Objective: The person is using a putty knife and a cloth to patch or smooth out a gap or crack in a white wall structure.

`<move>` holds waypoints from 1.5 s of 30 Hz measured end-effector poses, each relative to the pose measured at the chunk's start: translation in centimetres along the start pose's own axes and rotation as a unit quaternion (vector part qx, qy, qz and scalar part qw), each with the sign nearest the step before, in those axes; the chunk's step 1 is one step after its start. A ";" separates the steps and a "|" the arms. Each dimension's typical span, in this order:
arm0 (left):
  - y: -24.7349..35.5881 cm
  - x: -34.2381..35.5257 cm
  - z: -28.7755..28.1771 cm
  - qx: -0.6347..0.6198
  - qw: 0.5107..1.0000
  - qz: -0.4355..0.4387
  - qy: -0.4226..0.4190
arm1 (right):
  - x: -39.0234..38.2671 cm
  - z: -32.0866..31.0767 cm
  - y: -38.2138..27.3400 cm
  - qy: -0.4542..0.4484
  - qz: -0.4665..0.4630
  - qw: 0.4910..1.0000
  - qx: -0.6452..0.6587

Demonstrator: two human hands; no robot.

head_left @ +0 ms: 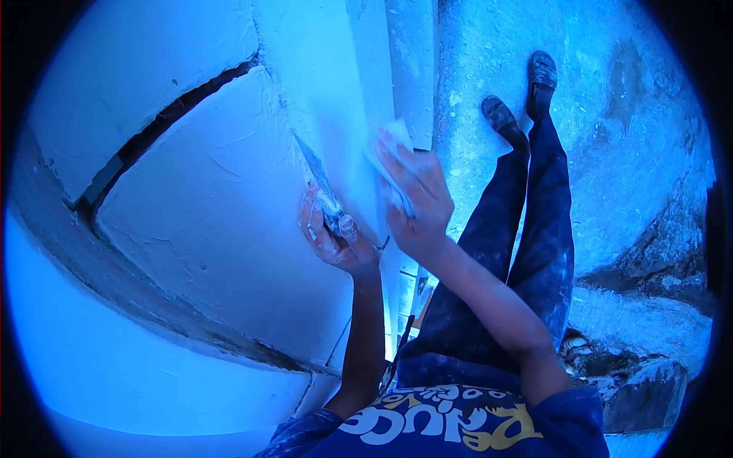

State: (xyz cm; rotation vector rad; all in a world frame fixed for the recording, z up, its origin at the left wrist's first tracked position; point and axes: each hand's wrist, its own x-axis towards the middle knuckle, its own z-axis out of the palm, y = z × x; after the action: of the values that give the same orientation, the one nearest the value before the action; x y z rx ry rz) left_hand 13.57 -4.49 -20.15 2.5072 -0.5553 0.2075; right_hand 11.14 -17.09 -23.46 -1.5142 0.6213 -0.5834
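My left hand (330, 238) is closed round the handle of a putty knife (313, 166), its blade pointing up and away from me along the wall. White residue covers the fingers and the handle. To its right, my right hand (421, 200) grips a thin, pale flat pad (395, 137) against the wall's corner edge. Slight motion blur hides the pad's exact kind. The plastered wall surface (206, 191) beside my left hand is smooth, with faint ridges and smears.
A long dark gap (172, 114) cuts across the plaster at the left, above a rough ledge (153, 294). My legs in dark trousers (489, 221) stand on a pale, stained floor (603, 137) at the right. Broken masonry (641, 389) lies at the lower right.
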 end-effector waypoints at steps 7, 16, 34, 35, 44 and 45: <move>0.9 0.3 -0.5 0.011 1.000 -0.020 -0.005 | 2.6 0.2 0.2 0.051 -0.017 0.998 0.035; -0.3 -0.2 0.0 -0.028 1.000 -0.009 -0.001 | 5.7 0.6 1.9 0.084 -0.080 0.992 0.048; -0.7 -0.1 -0.2 -0.015 1.000 0.023 0.008 | 7.4 0.8 1.3 0.069 -0.136 0.987 0.043; -0.5 0.1 0.1 -0.022 1.000 0.015 0.013 | 8.6 0.7 0.9 0.069 -0.135 0.988 0.043; -1.3 -0.3 -0.1 -0.012 0.999 0.034 0.004 | 1.5 -0.3 0.9 0.078 -0.111 0.988 -0.075; -1.4 -0.3 -0.3 -0.009 1.000 0.030 0.004 | 1.6 0.1 0.8 0.067 -0.095 0.992 -0.048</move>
State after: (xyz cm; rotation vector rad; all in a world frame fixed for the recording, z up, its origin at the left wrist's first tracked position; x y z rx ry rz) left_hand 13.83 -3.20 -20.68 2.4731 -0.6268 0.2339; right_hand 12.27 -18.14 -24.29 -1.6463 0.6188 -0.8152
